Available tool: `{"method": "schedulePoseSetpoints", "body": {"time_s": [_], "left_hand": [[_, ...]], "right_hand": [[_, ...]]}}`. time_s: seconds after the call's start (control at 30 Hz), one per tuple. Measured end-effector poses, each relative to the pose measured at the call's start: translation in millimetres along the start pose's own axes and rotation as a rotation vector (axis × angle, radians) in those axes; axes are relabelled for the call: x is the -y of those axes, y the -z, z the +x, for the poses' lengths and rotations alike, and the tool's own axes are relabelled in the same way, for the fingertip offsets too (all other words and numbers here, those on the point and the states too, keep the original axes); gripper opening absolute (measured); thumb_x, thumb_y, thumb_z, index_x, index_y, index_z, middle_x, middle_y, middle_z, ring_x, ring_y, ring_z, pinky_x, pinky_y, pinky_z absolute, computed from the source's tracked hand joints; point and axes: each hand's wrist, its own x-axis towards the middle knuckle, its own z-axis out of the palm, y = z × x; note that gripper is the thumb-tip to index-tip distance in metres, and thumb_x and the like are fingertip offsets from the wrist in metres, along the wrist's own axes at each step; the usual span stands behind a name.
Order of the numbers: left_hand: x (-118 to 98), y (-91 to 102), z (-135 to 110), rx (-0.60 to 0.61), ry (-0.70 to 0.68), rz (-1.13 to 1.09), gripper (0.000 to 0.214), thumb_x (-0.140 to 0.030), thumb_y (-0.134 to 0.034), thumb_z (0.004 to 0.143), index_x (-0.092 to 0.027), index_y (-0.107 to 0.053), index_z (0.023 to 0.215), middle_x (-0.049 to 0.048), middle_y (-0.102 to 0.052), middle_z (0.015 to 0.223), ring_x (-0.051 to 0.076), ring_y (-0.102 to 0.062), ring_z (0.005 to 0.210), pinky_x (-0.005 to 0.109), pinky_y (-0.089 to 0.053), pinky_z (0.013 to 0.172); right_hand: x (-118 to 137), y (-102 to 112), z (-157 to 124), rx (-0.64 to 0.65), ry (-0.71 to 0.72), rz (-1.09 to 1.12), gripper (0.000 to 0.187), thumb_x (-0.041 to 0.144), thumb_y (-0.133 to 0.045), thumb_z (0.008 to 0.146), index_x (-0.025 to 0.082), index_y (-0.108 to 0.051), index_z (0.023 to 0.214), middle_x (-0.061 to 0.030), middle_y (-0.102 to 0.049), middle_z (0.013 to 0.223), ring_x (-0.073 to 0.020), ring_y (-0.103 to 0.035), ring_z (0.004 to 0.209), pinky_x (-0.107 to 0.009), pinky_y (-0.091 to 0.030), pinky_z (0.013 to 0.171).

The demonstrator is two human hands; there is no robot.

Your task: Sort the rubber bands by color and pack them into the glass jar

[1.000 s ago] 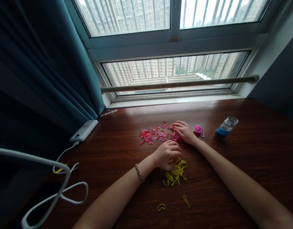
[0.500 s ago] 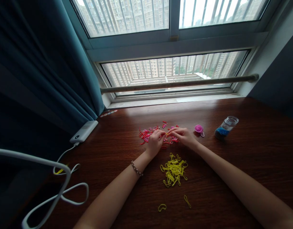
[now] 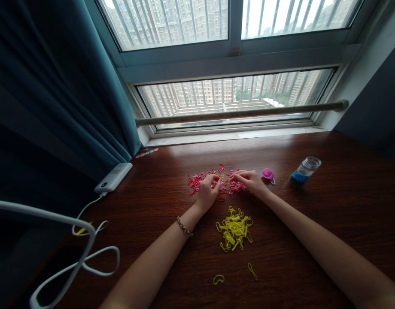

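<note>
My left hand (image 3: pixel 208 192) rests on a scattered pile of pink and red rubber bands (image 3: pixel 197 182) on the dark wooden table (image 3: pixel 329 206). Its fingers are curled in a pinch at the pile's middle; what they pinch is too small to name. My right hand (image 3: pixel 251 180) lies on the right side of the same pile, fingertips pressed together on the bands. The two hands are a little apart. Nearer to me lies a heap of yellow rubber bands (image 3: pixel 235 228), untouched. A beaded bracelet (image 3: pixel 183 227) is on my left wrist.
Two stray yellow bands (image 3: pixel 218 279) lie near the front. A pink lid (image 3: pixel 267 173) and a small clear jar (image 3: pixel 305 172) with blue contents sit to the right. At left are a white power bank (image 3: pixel 113 177), a looped white cable (image 3: pixel 88 257) and a teal curtain (image 3: pixel 56 94).
My left hand left the yellow heap and went up to the pink pile, meeting my right hand. Since then the two hands have drawn slightly apart.
</note>
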Motion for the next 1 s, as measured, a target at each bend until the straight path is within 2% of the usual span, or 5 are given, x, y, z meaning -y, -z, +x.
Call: {"method": "schedulePoseSetpoints", "body": {"time_s": [0.17, 0.37, 0.67, 0.8, 1.0], "left_hand": [[0.8, -0.2, 0.7, -0.046, 0.021, -0.005, 0.004, -0.016, -0.053, 0.076, -0.017, -0.057, 0.077, 0.0022, -0.063, 0.077, 0.014, -0.058, 0.070, 0.028, -0.046, 0.071], [-3.4, 1.3, 0.6, -0.055, 0.013, -0.046, 0.003, -0.017, -0.056, 0.076, -0.017, -0.056, 0.079, 0.0010, -0.062, 0.075, 0.012, -0.057, 0.068, 0.026, -0.046, 0.068], [-12.7, 5.2, 0.4, 0.032, -0.129, -0.090, 0.010, -0.016, -0.053, 0.078, -0.018, -0.062, 0.082, 0.0047, -0.062, 0.082, 0.015, -0.058, 0.079, 0.029, -0.047, 0.076], [-25.4, 10.0, -1.7, 0.154, -0.157, -0.153, 0.010, -0.018, -0.054, 0.078, -0.018, -0.064, 0.079, 0.0048, -0.064, 0.077, 0.015, -0.059, 0.073, 0.028, -0.048, 0.071], [-47.5, 11.9, -13.4, 0.566, -0.269, -0.242, 0.016, -0.018, -0.051, 0.075, -0.017, -0.066, 0.077, 0.0044, -0.065, 0.068, 0.012, -0.057, 0.059, 0.023, -0.046, 0.057]], "right_hand": [[-4.3, 3.4, 1.2, -0.033, -0.030, -0.046, 0.031, 0.042, -0.051, 0.080, 0.018, -0.071, 0.084, -0.0049, -0.071, 0.083, -0.0209, -0.065, 0.080, -0.030, -0.049, 0.072], [-32.4, 14.2, 4.2, -0.383, -0.071, -0.316, 0.025, 0.033, -0.051, 0.079, 0.017, -0.069, 0.087, -0.0071, -0.070, 0.084, -0.0200, -0.065, 0.072, -0.030, -0.050, 0.067], [-39.2, 15.6, 2.2, -0.274, -0.057, -0.569, 0.015, 0.025, -0.059, 0.072, 0.021, -0.070, 0.081, -0.0032, -0.070, 0.077, -0.0193, -0.062, 0.071, -0.031, -0.046, 0.070], [-38.0, 14.9, 2.2, -0.252, -0.029, -0.589, 0.016, 0.025, -0.058, 0.073, 0.020, -0.069, 0.082, -0.0036, -0.070, 0.077, -0.0185, -0.061, 0.069, -0.030, -0.046, 0.068], [-40.9, 14.2, 2.7, -0.344, 0.003, -0.392, 0.019, 0.024, -0.053, 0.075, 0.018, -0.067, 0.086, -0.0056, -0.069, 0.084, -0.0188, -0.062, 0.074, -0.031, -0.049, 0.068]]}}
